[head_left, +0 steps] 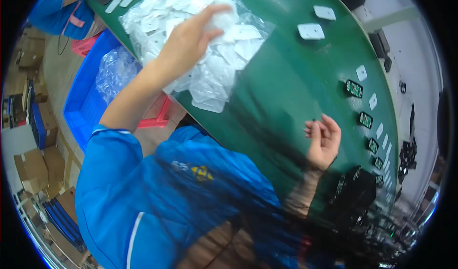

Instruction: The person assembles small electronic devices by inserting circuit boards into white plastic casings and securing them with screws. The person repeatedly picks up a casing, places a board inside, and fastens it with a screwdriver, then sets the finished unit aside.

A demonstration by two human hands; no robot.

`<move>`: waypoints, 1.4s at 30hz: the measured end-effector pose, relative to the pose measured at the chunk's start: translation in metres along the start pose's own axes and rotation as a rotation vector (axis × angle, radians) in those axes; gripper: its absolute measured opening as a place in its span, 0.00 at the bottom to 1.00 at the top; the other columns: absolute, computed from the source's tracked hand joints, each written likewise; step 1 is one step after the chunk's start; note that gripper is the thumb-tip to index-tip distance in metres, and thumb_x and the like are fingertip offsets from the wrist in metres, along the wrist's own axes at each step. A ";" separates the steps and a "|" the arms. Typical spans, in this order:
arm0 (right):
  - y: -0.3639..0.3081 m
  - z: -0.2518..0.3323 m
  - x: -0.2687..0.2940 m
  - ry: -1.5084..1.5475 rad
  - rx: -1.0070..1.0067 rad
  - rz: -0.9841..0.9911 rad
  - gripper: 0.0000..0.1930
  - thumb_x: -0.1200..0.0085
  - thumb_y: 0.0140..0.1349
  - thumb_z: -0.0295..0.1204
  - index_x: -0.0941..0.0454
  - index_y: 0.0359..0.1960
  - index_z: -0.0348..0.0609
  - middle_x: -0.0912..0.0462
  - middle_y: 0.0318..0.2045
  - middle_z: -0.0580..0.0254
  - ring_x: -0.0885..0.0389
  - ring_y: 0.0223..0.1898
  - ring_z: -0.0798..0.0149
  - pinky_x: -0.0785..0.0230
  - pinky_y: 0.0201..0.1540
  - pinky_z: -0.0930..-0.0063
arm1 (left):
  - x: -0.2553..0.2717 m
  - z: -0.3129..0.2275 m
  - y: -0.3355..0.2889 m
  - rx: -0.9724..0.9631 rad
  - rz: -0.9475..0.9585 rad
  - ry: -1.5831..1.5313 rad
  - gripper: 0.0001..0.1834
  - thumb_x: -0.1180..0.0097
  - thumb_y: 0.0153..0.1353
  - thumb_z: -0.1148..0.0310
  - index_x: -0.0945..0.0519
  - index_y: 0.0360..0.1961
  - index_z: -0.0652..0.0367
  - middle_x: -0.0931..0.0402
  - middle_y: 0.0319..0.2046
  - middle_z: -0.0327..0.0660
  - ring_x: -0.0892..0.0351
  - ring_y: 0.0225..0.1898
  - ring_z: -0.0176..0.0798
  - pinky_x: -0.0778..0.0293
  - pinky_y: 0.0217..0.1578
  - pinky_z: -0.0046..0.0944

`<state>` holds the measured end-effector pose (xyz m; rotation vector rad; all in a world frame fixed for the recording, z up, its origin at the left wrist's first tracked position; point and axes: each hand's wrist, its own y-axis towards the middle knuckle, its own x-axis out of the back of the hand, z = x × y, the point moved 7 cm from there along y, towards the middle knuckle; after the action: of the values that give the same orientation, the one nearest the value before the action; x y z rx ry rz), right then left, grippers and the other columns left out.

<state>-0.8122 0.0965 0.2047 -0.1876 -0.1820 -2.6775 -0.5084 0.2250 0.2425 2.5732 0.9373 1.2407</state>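
My left hand [188, 42] is over a heap of white plastic covers [210, 85], many in clear bags. Its thumb and forefinger are spread apart, and no cover is plainly held between them. My right hand [325, 142] hovers above the green table [286, 90], off to the right. Its fingers are curled in, with a tiny dark piece [314, 121] at the tips, too small to name. Two white covers, a nearer one [311, 31] and a farther one [325, 12], lie beyond it on the table.
Green circuit boards in black housings [354, 88] and small white covers [373, 101] line the table's right edge. A blue bin [86, 97] with clear plastic film [117, 71] stands at left, near a red stool [160, 114]. Another person [64, 11] sits at far left. Dark hair blurs the lower right.
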 end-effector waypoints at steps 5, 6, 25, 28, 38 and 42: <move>-0.013 0.022 -0.040 0.188 -0.124 0.232 0.15 0.49 0.62 0.19 0.36 0.50 0.35 0.21 0.33 0.57 0.23 0.33 0.71 0.31 0.35 0.82 | -0.067 -0.078 -0.045 -0.216 0.213 -0.328 0.18 0.45 0.51 0.83 0.20 0.44 0.53 0.28 0.27 0.43 0.24 0.27 0.40 0.29 0.26 0.35; -0.014 0.024 -0.044 0.224 -0.106 0.270 0.15 0.49 0.62 0.19 0.36 0.49 0.35 0.21 0.33 0.57 0.23 0.33 0.71 0.31 0.36 0.82 | -0.075 -0.089 -0.049 -0.222 0.253 -0.362 0.18 0.42 0.50 0.82 0.20 0.44 0.54 0.29 0.27 0.43 0.23 0.28 0.41 0.29 0.26 0.35; -0.025 0.030 -0.011 -0.492 0.577 0.019 0.06 0.42 0.53 0.20 0.24 0.33 0.38 0.23 0.29 0.57 0.26 0.30 0.56 0.34 0.32 0.67 | -0.154 -0.105 -0.062 0.356 0.757 -0.963 0.10 0.53 0.64 0.79 0.28 0.46 0.64 0.24 0.30 0.42 0.21 0.23 0.31 0.26 0.22 0.28; -0.022 0.021 -0.006 -0.454 0.509 -0.004 0.05 0.44 0.57 0.22 0.27 0.33 0.37 0.24 0.29 0.57 0.27 0.30 0.55 0.35 0.33 0.67 | -0.151 -0.105 -0.059 0.356 0.716 -0.927 0.14 0.54 0.63 0.80 0.33 0.51 0.64 0.24 0.31 0.42 0.22 0.25 0.31 0.25 0.26 0.29; -0.021 0.016 -0.014 -0.531 0.330 0.078 0.05 0.44 0.58 0.24 0.27 0.32 0.39 0.27 0.27 0.60 0.29 0.27 0.60 0.36 0.29 0.68 | -0.154 -0.095 -0.063 0.330 0.635 -0.732 0.07 0.48 0.62 0.76 0.26 0.40 0.66 0.24 0.27 0.40 0.23 0.27 0.30 0.25 0.29 0.30; -0.022 0.018 -0.013 -0.566 0.375 0.045 0.04 0.44 0.58 0.24 0.27 0.31 0.39 0.27 0.26 0.60 0.30 0.26 0.61 0.37 0.27 0.69 | -0.152 -0.100 -0.064 0.292 0.574 -0.739 0.08 0.49 0.63 0.74 0.25 0.41 0.66 0.23 0.28 0.42 0.21 0.27 0.31 0.24 0.30 0.31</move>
<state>-0.8089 0.1244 0.2182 -0.8096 -0.8307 -2.4210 -0.6844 0.1726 0.1829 3.2573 0.2390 0.1150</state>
